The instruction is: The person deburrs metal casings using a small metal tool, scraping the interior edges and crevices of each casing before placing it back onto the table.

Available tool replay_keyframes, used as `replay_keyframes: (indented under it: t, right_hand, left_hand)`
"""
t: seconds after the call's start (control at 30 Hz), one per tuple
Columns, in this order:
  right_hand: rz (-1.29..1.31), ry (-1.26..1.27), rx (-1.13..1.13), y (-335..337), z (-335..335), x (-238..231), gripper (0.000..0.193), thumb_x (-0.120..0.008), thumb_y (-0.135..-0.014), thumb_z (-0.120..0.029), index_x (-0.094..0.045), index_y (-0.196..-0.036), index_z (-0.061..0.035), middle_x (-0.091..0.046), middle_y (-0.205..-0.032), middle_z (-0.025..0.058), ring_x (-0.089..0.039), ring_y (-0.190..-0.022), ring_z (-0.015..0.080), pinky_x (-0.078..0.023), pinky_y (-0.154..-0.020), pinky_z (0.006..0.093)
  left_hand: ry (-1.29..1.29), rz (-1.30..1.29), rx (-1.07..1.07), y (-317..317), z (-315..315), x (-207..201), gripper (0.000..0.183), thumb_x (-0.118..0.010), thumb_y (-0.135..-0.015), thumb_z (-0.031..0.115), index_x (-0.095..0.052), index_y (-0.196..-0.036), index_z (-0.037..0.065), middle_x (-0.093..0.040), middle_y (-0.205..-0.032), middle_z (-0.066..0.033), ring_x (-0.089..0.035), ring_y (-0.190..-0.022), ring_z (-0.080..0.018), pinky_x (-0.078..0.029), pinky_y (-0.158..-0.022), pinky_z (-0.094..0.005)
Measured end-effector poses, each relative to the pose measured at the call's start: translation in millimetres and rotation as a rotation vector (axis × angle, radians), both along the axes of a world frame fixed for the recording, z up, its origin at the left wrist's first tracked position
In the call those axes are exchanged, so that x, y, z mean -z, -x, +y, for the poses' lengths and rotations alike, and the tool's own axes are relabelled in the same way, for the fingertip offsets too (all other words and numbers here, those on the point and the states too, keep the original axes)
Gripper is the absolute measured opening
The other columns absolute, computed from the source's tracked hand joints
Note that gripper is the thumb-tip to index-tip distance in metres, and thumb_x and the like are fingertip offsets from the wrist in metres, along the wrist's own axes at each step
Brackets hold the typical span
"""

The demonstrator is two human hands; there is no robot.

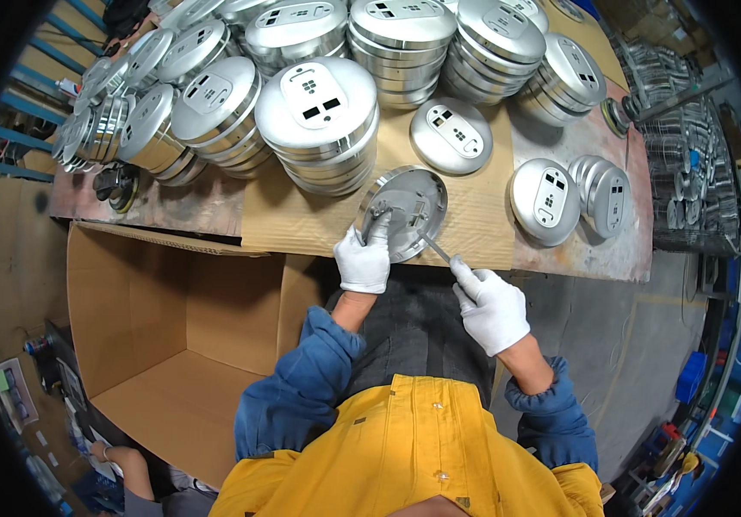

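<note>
A round silver metal cover [402, 215] lies with its hollow side up at the front edge of the table. My left hand [365, 261], in a white glove, grips its left side, with fingers reaching inside over the rim. In my gloved right hand [491, 308] is a thin, flat grey metal tool [436, 247] that looks like a file. Its far tip meets the cover near a small slot right of the middle. Just behind lies a single silver cover [451, 135], face up, with cut-out openings in its oval panel.
Tall stacks of silver covers [317, 129] fill the back and left of the cardboard-topped table [482, 237]. More covers [545, 202] lie at the right. An open cardboard box [164, 302] stands below the front left edge. Another person's arm [133, 470] shows at lower left.
</note>
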State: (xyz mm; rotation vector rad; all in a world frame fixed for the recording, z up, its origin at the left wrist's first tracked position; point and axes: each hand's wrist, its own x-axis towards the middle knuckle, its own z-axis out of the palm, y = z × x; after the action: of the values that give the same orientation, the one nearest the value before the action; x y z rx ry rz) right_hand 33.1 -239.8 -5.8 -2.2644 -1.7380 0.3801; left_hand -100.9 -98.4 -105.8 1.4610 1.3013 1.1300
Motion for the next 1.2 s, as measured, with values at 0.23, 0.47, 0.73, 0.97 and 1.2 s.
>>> replay_keyframes:
  t: [0.23, 0.47, 0.73, 0.97, 1.2]
  right_hand:
    - [-0.038, 0.142, -0.130, 7, -3, -7, 0.043, -0.057, -0.081, -0.013, -0.055, -0.122, -0.0223, -0.058, -0.077, 0.0051, -0.061, -0.061, 0.0280, -0.050, -0.053, 0.0390]
    - [-0.060, 0.176, -0.149, 7, -7, -5, 0.046, -0.056, -0.078, -0.009, -0.054, -0.123, -0.0213, -0.057, -0.080, 0.0057, -0.062, -0.064, 0.0266, -0.050, -0.054, 0.0384]
    - [-0.058, 0.027, -0.024, -2, -9, -13, 0.036, -0.057, -0.083, -0.015, -0.058, -0.119, -0.0194, -0.059, -0.080, 0.0062, -0.062, -0.062, 0.0278, -0.050, -0.055, 0.0387]
    - [-0.113, 0.169, -0.031, 3, -1, -33, 0.034, -0.054, -0.084, -0.016, -0.060, -0.117, -0.0168, -0.059, -0.077, 0.0077, -0.062, -0.061, 0.0271, -0.050, -0.054, 0.0378]
    - [-0.134, 0.199, -0.112, 7, 13, -38, 0.036, -0.051, -0.083, -0.011, -0.059, -0.118, -0.0139, -0.059, -0.076, 0.0082, -0.062, -0.061, 0.0259, -0.049, -0.052, 0.0379]
  left_hand:
    - [0.090, -0.389, 0.040, 4, 2, -35, 0.025, -0.071, -0.084, 0.016, -0.064, -0.093, -0.006, -0.068, -0.082, -0.0069, -0.058, -0.068, -0.0107, -0.048, -0.064, -0.0258]
    - [0.367, 0.155, 0.388, 50, 46, -43, 0.028, -0.070, -0.084, 0.023, -0.067, -0.086, -0.005, -0.068, -0.072, -0.0095, -0.057, -0.063, -0.0090, -0.048, -0.060, -0.0277]
    - [0.002, -0.071, 0.158, 2, 17, -33, 0.030, -0.069, -0.086, 0.026, -0.066, -0.089, -0.004, -0.063, -0.062, -0.0092, -0.052, -0.056, -0.0093, -0.044, -0.054, -0.0284]
    - [-0.082, -0.025, 0.128, -5, 10, -14, 0.031, -0.069, -0.086, 0.026, -0.066, -0.092, -0.004, -0.047, -0.049, -0.0028, -0.036, -0.045, -0.0071, -0.035, -0.045, -0.0263]
    - [-0.193, -0.070, 0.139, -7, 7, -12, 0.030, -0.070, -0.085, 0.025, -0.066, -0.092, -0.004, -0.050, -0.051, -0.0029, -0.037, -0.044, -0.0073, -0.035, -0.044, -0.0257]
